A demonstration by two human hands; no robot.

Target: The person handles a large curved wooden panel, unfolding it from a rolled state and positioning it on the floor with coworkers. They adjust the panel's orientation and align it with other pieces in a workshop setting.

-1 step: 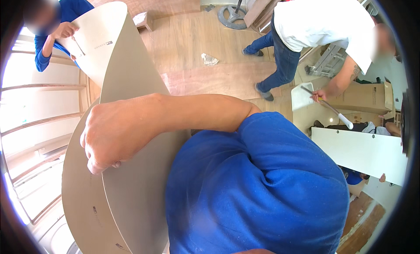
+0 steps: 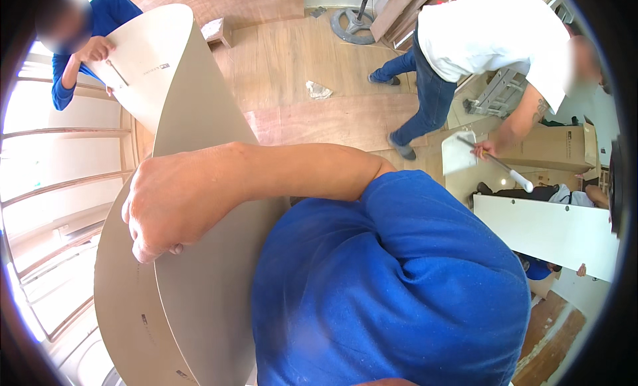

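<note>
My right hand (image 2: 176,203) reaches across to the left, its fingers bent down over the upper edge of a large beige board (image 2: 212,293) that looks curved. The fingertips are mostly hidden behind the hand. Beyond this edge shows another beige board face (image 2: 129,299) with small printed marks. At the upper left, a person in blue (image 2: 113,13) has a hand on the board's far end, with a thin metal rod-like tool (image 2: 118,73) beside it. My left hand is not in view; my blue sleeve and shirt fill the lower middle.
A person in a white shirt (image 2: 488,30) bends at the right, holding a rod (image 2: 492,156) with a white end near a white scoop-like piece (image 2: 458,152). Farther right are a carton (image 2: 551,146), a ladder (image 2: 495,93) and a white panel (image 2: 545,230). A crumpled rag (image 2: 319,90) lies on the floor.
The white scoop-like piece has tilted and shifted slightly in the white-shirted person's area. At the upper left, the thin tool has moved a little. My right hand has stayed put.
</note>
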